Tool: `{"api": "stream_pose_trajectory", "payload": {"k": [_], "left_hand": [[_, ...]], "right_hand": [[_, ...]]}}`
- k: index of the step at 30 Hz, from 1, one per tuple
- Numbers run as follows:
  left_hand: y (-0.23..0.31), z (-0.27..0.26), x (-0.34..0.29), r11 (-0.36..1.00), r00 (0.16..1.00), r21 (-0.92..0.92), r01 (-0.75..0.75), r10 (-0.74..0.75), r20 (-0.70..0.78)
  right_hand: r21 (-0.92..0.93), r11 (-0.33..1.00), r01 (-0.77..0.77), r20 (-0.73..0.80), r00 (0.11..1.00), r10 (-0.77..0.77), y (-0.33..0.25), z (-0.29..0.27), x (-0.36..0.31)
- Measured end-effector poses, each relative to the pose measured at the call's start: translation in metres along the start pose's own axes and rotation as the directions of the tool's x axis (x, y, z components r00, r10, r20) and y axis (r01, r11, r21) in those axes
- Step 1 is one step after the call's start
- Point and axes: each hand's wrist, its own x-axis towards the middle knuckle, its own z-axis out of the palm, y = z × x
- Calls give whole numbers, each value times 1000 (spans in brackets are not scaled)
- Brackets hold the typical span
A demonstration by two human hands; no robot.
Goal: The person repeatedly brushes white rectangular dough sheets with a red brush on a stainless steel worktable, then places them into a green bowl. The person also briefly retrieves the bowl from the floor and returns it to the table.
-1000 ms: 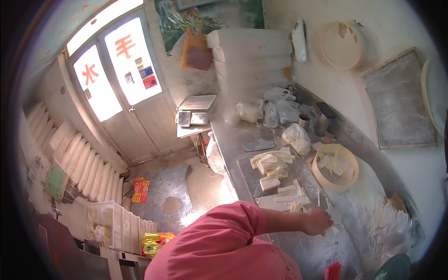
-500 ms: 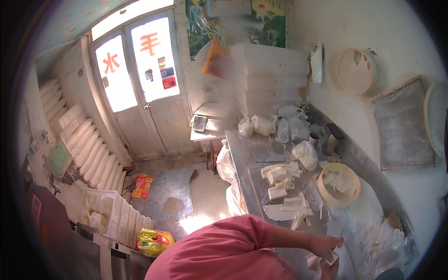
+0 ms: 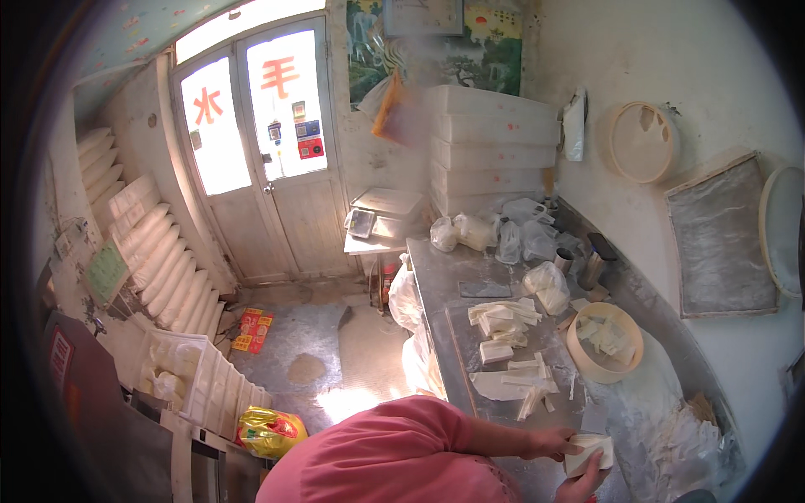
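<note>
Sunlit white double door (image 3: pixel 260 159), dusty concrete floor (image 3: pixel 335 352), whitewashed walls (image 3: pixel 671 67), long steel counter (image 3: pixel 444 277).

We find open steel counter (image 3: pixel 436 268) ahead beside the dough strips (image 3: pixel 507 317). Round sieve (image 3: pixel 605 342) blocks the wall side, plastic bags (image 3: pixel 503 239) the far end. Narrow bare gap between cut dough sheets (image 3: pixel 513 381) and our hands.

A pale, cream-white slab of dough (image 3: pixel 589 453) sits at the near end of the floured steel counter, low in the view. It is a flat, roughly rectangular piece, tilted up off the surface with one edge raised. The left hand (image 3: pixel 549 442) grips its left edge while the right hand (image 3: pixel 579 484) supports it from below.
</note>
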Motion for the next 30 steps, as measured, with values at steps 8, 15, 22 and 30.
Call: {"api": "stream_pose_trajectory", "payload": {"k": [8,15,22,30], "left_hand": [[-37,13,8,965,940,260,-21,107,-323],[-30,6,9,865,885,433,-252,387,-259],[-13,-3,-3,727,910,679,-102,344,-231],[3,29,-10,558,978,811,-175,196,76]], "right_hand": [[134,991,-31,49,999,25,50,-8,7],[-298,950,-93,-31,996,88,39,-35,-6],[-863,341,372,282,916,-286,21,-119,-37],[-766,258,589,495,797,-347,41,-152,-35]]}}
